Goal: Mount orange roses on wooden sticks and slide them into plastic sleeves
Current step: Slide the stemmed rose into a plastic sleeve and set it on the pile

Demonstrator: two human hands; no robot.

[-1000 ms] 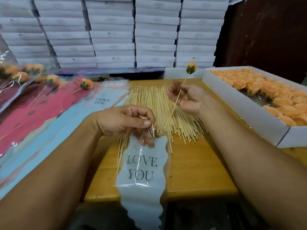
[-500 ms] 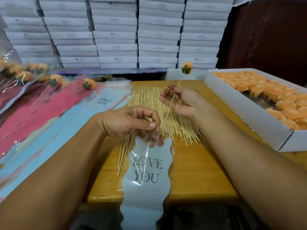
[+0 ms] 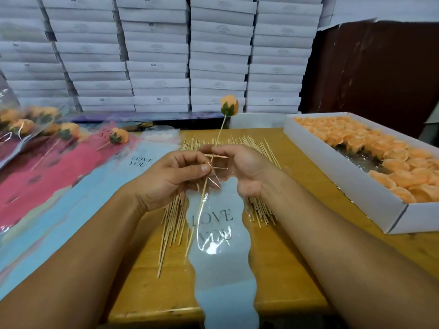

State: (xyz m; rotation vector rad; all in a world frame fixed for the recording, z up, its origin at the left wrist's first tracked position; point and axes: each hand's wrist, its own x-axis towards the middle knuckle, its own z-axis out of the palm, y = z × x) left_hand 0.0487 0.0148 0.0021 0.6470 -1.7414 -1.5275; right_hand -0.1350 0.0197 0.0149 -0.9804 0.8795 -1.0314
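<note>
Your orange rose (image 3: 229, 105) stands tilted on its wooden stick (image 3: 206, 188), whose lower half sits inside the clear "LOVE YOU" sleeve (image 3: 217, 236) draped over the counter's (image 3: 297, 233) near edge.

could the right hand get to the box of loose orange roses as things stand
Probably yes, but not at once. The box of orange roses lies open-topped on the table just to the right of the right hand, with nothing between. That hand's grip is now on the stick, so it would have to let go first.
</note>
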